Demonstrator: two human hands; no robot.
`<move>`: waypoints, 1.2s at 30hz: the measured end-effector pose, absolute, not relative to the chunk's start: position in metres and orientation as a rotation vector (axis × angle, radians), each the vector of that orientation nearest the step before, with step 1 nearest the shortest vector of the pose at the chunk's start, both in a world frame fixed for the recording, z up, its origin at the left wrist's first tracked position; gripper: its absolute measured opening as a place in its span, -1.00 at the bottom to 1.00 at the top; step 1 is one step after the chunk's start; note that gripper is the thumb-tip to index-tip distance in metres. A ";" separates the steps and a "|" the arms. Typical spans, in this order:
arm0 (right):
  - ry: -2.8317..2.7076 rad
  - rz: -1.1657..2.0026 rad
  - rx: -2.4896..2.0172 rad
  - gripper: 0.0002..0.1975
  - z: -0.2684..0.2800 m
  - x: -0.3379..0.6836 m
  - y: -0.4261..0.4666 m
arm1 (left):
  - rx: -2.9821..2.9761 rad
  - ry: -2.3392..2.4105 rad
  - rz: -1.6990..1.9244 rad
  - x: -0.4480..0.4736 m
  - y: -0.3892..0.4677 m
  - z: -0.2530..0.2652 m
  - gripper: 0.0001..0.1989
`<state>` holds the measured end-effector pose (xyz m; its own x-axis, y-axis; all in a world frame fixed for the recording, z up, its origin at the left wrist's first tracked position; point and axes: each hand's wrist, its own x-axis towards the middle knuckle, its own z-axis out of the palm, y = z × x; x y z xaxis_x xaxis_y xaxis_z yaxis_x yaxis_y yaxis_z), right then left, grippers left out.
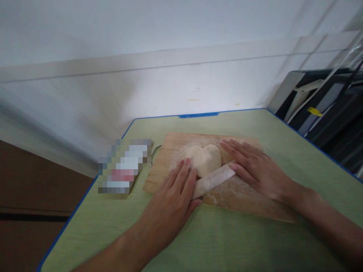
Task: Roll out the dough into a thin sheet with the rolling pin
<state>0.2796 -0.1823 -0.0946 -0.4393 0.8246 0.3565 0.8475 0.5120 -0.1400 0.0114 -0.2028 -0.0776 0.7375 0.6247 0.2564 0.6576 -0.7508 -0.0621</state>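
Note:
A pale, rounded piece of dough (203, 160) with a notch in its far edge lies flattened on a floured wooden board (161, 156). Along its near side, slanting up to the right, is a whitish straight bar that looks like a rolling pin (214, 180). My left hand (177, 192) covers the bar's left end, fingers pointing forward on the far side and thumb on the near side; its fingertips are at the dough's left edge. At the right end, my right hand (252, 166) has its thumb against the bar and its fingers stretched beyond it. Both ends are hidden by the hands.
The board rests on a green table (235, 245) with a blue edge. Left of the board lies a blurred-out flat item (124, 166), with a thin metal loop (154, 155) beside the board. A white wall (170, 83) stands behind; dark equipment (320, 98) is at the right.

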 end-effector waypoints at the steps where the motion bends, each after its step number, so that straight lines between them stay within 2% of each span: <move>1: -2.378 -0.085 -1.361 -0.44 -0.096 0.281 -0.182 | -2.752 -0.982 -0.350 0.011 -0.202 -0.079 -0.54; 6: -2.289 -0.060 -1.319 -0.40 -0.096 0.284 -0.179 | -2.646 -0.845 -0.315 0.006 -0.190 -0.072 -0.68; 9: -2.129 -0.061 -1.409 -0.42 -0.094 0.283 -0.178 | -2.668 -0.978 -0.255 0.004 -0.171 -0.064 -0.70; 12: -2.019 -0.065 -1.463 -0.45 -0.093 0.283 -0.175 | -2.749 -1.162 -0.195 0.003 -0.148 -0.058 -0.65; 16: -2.006 -0.061 -1.412 -0.56 -0.091 0.285 -0.171 | -2.958 -1.241 -0.255 0.004 -0.127 -0.052 -0.66; 26: -2.028 -0.032 -1.391 -0.63 -0.090 0.288 -0.167 | -2.895 -1.635 -0.244 0.017 -0.158 -0.050 -0.79; 30: -2.017 -0.045 -1.385 -0.63 -0.090 0.287 -0.169 | -2.944 -1.571 -0.273 0.017 -0.166 -0.054 -0.84; 36: -1.867 0.034 -1.382 -0.61 -0.087 0.283 -0.173 | -2.883 -1.195 -0.296 0.006 -0.153 -0.059 -0.81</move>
<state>0.2835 -0.1726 -0.0871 -0.0879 0.8152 0.5724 0.7941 0.4043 -0.4538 0.0059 -0.1529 -0.0589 0.6915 0.7005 0.1764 0.7018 -0.7094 0.0659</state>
